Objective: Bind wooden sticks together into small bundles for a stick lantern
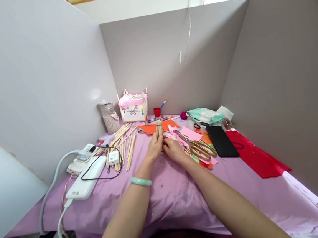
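A short bundle of pale wooden sticks (pixel 159 127) stands upright above the middle of the table, with a thin dark band around it near the top. My left hand (pixel 155 149) is wrapped round the bundle from the left, a green bangle on that wrist. Close against the bundle's right side, my right hand (pixel 173 148) has its fingers curled in; what they pinch is hidden. Behind the hands lies an orange sheet (pixel 148 129). Loose wooden sticks (pixel 131 152) are spread to the left of my hands.
Gold-handled scissors (pixel 200 150) lie among pink paper scraps (pixel 191 133) to the right, beside a black tablet-like slab (pixel 222 141) and red fabric (pixel 256 157). A decorated box (pixel 133 108) and a tumbler (pixel 109 117) stand behind. A white power bank (pixel 87 180) and cables sit left. Grey panels surround the table.
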The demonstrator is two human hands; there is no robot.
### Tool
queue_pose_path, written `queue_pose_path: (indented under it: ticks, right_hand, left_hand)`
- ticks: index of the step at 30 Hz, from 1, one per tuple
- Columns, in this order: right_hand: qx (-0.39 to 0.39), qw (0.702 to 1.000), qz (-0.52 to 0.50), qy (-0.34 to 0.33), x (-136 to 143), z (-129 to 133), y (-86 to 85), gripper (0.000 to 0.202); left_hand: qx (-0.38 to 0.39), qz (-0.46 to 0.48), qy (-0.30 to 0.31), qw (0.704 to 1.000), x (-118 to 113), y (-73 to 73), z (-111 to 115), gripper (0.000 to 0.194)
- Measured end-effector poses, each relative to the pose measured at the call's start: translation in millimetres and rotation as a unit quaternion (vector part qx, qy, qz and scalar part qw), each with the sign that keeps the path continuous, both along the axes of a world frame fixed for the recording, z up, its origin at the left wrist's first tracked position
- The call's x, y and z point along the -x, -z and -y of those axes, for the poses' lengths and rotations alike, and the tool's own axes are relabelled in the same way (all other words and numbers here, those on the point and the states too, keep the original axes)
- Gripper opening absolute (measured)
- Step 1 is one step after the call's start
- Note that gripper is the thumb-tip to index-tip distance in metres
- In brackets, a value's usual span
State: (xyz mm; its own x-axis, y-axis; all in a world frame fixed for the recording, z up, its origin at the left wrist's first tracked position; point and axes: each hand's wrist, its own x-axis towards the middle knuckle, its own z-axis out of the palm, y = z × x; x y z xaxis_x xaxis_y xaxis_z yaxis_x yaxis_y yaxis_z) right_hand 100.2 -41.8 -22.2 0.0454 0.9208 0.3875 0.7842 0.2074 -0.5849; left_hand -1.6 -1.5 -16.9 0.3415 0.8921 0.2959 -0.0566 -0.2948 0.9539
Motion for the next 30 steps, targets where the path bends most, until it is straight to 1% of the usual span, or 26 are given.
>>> queue_pose_path:
  ticks: [3, 7, 11, 14, 17, 24, 27, 30]
  right_hand:
    - [-0.009, 1.0, 0.003, 0.022, 3, 0, 1.4, 0.017]
    - [-0.023, 0.999, 0.017, 0.03, 7, -1, 4.7, 0.019]
    - [-0.029, 0.999, 0.021, 0.021, 8, -2, 6.3, 0.021]
    - [-0.027, 0.999, 0.026, 0.011, 8, -2, 6.3, 0.024]
    - [-0.017, 0.999, 0.033, 0.023, 8, -2, 6.5, 0.028]
    - [-0.009, 0.999, 0.029, 0.041, 13, 1, 5.3, 0.03]
    - [-0.001, 0.998, 0.042, 0.053, 16, 4, 2.8, 0.03]
    - [0.001, 0.998, 0.045, 0.043, 16, 4, 1.8, 0.029]
  left_hand:
    - [-0.016, -0.014, -0.021, 1.0, -1, 1.0, -2, 0.016]
    - [-0.031, -0.041, -0.053, 0.997, 0, 1.7, -4, 0.009]
    - [-0.017, -0.033, -0.054, 0.998, 0, 0.4, -3, 0.007]
    - [-0.026, -0.041, -0.041, 0.998, 1, -1.2, -2, 0.009]
    - [-0.039, -0.057, -0.041, 0.997, 1, -2.1, -1, 0.011]
    - [-0.075, -0.156, -0.088, 0.981, 1, 0.4, -1, 0.021]
    - [-0.085, -0.169, -0.115, 0.975, 2, 0.7, 0, 0.024]
    - [-0.095, -0.18, -0.122, 0.971, 3, -0.9, 2, 0.024]
